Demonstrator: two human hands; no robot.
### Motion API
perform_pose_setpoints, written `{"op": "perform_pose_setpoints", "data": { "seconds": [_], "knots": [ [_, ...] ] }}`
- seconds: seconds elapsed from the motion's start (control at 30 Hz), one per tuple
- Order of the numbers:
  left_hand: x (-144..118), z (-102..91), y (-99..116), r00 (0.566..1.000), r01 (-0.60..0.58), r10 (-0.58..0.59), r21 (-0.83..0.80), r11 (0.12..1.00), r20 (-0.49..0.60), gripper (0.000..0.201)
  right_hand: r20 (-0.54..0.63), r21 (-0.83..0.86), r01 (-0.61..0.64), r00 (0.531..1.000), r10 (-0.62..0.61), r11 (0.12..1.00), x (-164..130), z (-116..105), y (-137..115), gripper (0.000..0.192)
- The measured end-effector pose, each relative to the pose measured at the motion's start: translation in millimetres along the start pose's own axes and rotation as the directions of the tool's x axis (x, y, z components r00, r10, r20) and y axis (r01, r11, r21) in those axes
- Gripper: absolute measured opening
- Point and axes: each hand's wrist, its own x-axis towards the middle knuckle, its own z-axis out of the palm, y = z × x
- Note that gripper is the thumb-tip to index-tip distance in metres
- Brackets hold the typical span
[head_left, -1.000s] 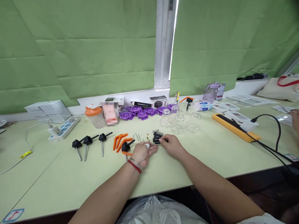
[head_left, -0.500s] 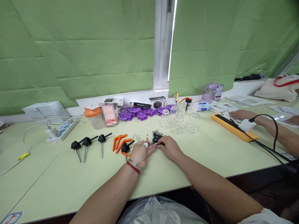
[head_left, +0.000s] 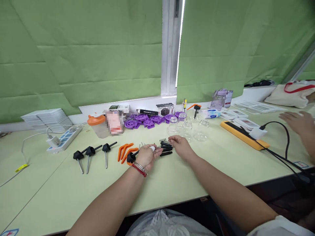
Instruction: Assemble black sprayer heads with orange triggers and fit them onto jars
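My left hand [head_left: 147, 155] is turned partly palm up, its fingers curved around a small white piece [head_left: 152, 148] near the thumb. Across from it, my right hand [head_left: 181, 146] pinches at the edge of some coil springs [head_left: 163, 140]; what lies between its fingertips is too small to make out. Several black rods [head_left: 166, 146] are bunched below the springs, and a single black rod [head_left: 166, 153] lies on the table between my hands. Beside my left wrist are orange bent levers [head_left: 125, 151] and a black cone-shaped part [head_left: 130, 158], partly hidden by the hand.
Black conical parts with metal shafts [head_left: 90, 151] stand to the left. Purple wheel-shaped pieces [head_left: 141, 118] and clear glass jars [head_left: 200, 133] are behind. A yellow power strip [head_left: 242, 134] with cables lies right, near another person's hand [head_left: 299, 123]. A white power strip [head_left: 64, 139] sits left.
My right hand has left the single black rod on the table and moved up to the springs. My left hand has shifted slightly. The other person's hand has lifted and moved right.
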Motion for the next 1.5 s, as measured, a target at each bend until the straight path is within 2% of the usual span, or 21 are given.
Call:
{"op": "perform_pose_setpoints", "data": {
  "seconds": [0.1,0.23,0.4,0.63,0.93,1.13,1.23,1.4,1.5],
  "knots": [
    [16,8.4,5,0.998,-0.063,0.063,0.171,0.983,0.004,0.017,0.002,-0.150,0.007,1.000,-0.007,0.989,19,-6,2,0.025],
    [45,18.3,5,0.996,-0.086,0.091,0.304,0.949,-0.004,0.010,0.107,-0.355,0.143,0.988,-0.112,0.924,33,-8,7,0.024],
    [73,25.1,1,0.994,-0.106,0.109,0.497,0.861,0.024,0.005,0.253,-0.389,0.303,0.943,-0.215,0.870,33,-5,16,0.026],
    [87,28.7,-3,0.989,-0.145,0.131,0.689,0.710,0.072,0.007,0.315,-0.441,0.365,0.918,-0.240,0.820,31,-8,18,0.026],
    [78,38.0,2,0.986,-0.157,0.144,0.782,0.604,0.086,0.014,0.326,-0.424,0.367,0.915,-0.239,0.828,31,-10,17,0.025],
    [86,33.0,2,0.982,-0.175,0.154,0.805,0.567,0.106,0.017,0.317,-0.398,0.356,0.918,-0.237,0.845,30,-11,15,0.024],
    [93,30.6,7,0.969,-0.221,0.212,0.824,0.523,0.125,0.019,0.308,-0.394,0.336,0.925,-0.222,0.855,30,-11,15,0.024],
    [106,32.6,20,0.915,-0.302,0.376,0.872,0.386,0.150,0.024,0.265,-0.381,0.243,0.953,-0.147,0.892,30,-10,16,0.024],
    [115,36.8,22,0.903,-0.310,0.396,0.891,0.333,0.167,0.023,0.234,-0.352,0.195,0.965,-0.116,0.915,31,-11,18,0.025]
  ]
}}
